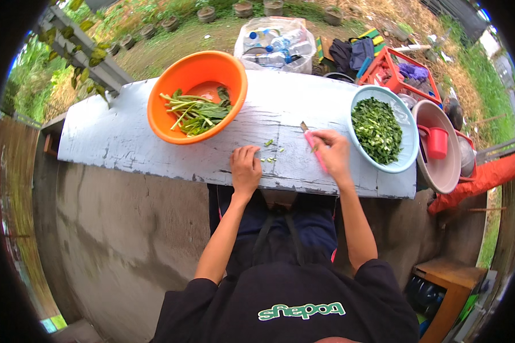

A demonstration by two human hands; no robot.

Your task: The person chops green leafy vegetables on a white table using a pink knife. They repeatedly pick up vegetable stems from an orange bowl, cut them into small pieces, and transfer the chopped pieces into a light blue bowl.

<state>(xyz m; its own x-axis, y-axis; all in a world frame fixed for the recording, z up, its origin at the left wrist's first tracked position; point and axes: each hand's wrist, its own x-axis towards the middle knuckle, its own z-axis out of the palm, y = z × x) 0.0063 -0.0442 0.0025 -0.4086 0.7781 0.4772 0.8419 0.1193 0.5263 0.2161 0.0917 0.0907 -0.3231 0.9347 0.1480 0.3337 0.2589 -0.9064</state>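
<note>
My left hand (245,168) rests on the pale wooden table (124,141) near its front edge, fingers bent, beside several small cut green pieces (269,159). Whether it holds anything under the fingers is hidden. My right hand (332,152), slightly blurred, is over a pink-handled knife (313,143) that lies at a slant, blade end pointing away; I cannot tell whether the fingers grip the handle. Left of centre, an orange plastic basin (154,115) holds leafy greens with long stems (197,113). To the right stands a light blue colander (405,158) with chopped greens (375,128).
Right of the colander are a beige basin (448,171) with a red plastic dipper (437,142) and a red crate (395,73). Behind the table sits a clear bag of plastic bottles (274,47). A metal post (86,47) with leaves rises at the back left corner.
</note>
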